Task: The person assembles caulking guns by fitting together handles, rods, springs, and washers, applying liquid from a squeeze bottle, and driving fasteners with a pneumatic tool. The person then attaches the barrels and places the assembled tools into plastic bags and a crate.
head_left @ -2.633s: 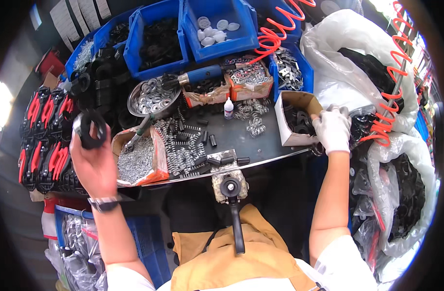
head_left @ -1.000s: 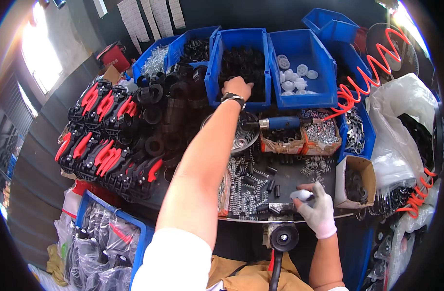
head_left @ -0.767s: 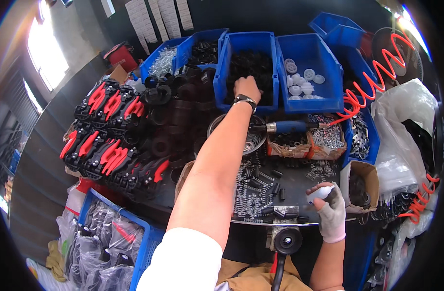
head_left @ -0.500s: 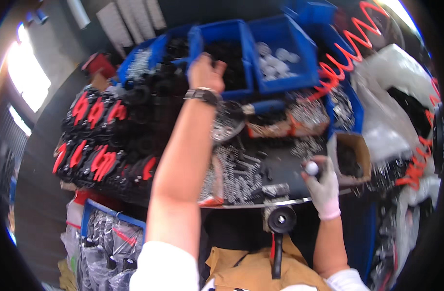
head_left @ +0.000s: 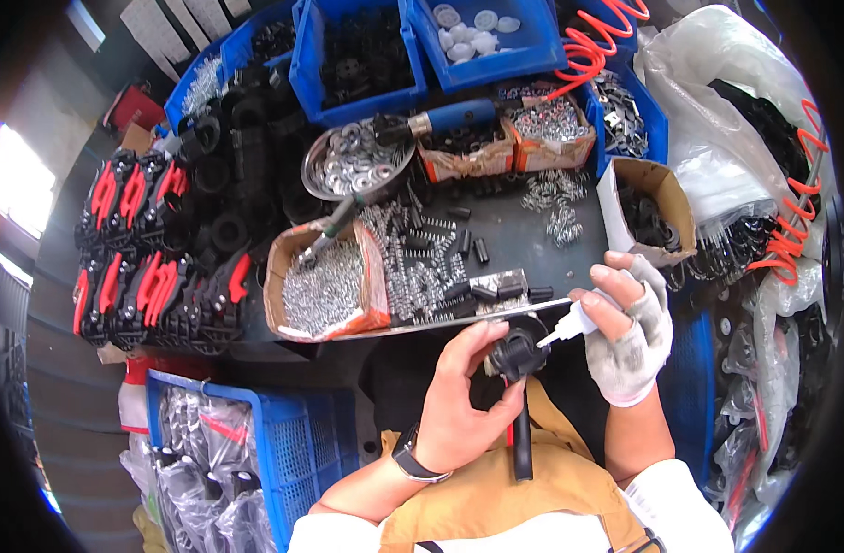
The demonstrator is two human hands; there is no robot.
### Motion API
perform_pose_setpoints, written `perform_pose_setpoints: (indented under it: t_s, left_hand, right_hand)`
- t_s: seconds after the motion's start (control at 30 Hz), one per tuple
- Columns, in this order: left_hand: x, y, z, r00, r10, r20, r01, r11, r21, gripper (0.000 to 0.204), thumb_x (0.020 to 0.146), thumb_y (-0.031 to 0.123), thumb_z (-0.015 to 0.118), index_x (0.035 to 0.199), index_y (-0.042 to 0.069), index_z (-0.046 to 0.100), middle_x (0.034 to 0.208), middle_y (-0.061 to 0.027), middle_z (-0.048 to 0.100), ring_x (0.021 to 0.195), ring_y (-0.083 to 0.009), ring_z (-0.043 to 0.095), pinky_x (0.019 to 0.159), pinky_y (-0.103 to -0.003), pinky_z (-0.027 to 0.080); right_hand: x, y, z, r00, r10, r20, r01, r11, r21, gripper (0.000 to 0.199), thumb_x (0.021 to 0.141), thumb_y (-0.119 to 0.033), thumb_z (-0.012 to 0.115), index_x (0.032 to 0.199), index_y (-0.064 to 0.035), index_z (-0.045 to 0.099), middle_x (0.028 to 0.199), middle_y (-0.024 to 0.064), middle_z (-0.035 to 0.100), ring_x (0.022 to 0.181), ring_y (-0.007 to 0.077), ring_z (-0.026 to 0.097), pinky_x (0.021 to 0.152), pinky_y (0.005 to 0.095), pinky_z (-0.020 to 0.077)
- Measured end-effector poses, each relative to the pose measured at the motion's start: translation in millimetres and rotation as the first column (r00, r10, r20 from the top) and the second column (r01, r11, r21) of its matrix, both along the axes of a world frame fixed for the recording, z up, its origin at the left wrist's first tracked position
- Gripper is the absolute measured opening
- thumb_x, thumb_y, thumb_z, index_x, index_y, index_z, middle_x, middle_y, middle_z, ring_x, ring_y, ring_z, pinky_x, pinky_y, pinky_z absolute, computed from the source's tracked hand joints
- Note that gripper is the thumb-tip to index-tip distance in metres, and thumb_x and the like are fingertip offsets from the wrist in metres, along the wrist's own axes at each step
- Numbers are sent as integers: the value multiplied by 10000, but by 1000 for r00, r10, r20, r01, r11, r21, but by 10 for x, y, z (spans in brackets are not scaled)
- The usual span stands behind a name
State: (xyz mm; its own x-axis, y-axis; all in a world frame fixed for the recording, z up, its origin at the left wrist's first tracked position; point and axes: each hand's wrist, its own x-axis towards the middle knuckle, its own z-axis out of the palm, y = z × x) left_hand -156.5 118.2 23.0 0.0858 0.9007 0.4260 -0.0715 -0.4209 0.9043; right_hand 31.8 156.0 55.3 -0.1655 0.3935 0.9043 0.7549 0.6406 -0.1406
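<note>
My bare left hand [head_left: 459, 410] grips a round black plastic part [head_left: 514, 358] at the table's front edge, thumb and fingers around it. Below this part hangs a straight black handle [head_left: 522, 438], with a bit of red near its top. In a thin, soiled glove with bare fingertips, my right hand [head_left: 632, 336] holds a small white squeeze bottle [head_left: 575, 323]. The bottle tilts down to the left, its narrow nozzle at the black part; whether the tip touches cannot be made out. My right fingers hide most of the bottle.
Blue bins [head_left: 417, 103] stand along the back. Nearer are a metal bowl of washers [head_left: 348, 166], an open box of small metal pieces [head_left: 325, 290], loose springs [head_left: 422, 267] and a blue power driver [head_left: 454, 117]. Black-and-red assemblies [head_left: 131, 198] line the left; a red coiled hose [head_left: 790, 230] hangs right.
My left hand has come back from the black-parts bin to the round black part. My right hand has turned the white bottle's nozzle toward that part. The view has shifted.
</note>
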Motion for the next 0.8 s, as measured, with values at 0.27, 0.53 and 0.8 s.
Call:
perform_pose_setpoints:
  t_s: [0.27,0.53,0.8]
  left_hand:
    - [-124,-94,47,955,3,-298,39,990,136,636,717,-70,710,1304,0,476,1303,-191,569,1248,-401,526,1091,-473,385]
    - [-110,-156,54,945,88,-315,36,930,367,791,719,-160,650,1411,64,339,1327,-229,551,1249,-413,536,1072,-526,398]
    - [-113,-153,16,937,129,-326,23,905,424,845,728,-181,645,1440,97,286,1335,-239,544,1226,-409,559,1051,-535,418]
  right_hand:
    - [25,-301,208,948,18,318,-13,1000,-19,369,720,48,747,1039,-124,677,1127,60,652,1049,349,624,785,378,594]
    - [12,-338,335,915,41,402,-62,997,38,190,721,-49,718,891,-130,688,1080,24,664,1010,300,642,720,383,588]
    - [34,-337,373,883,13,469,-53,996,72,184,747,-55,701,917,-123,694,1084,39,663,1062,288,618,708,388,607]
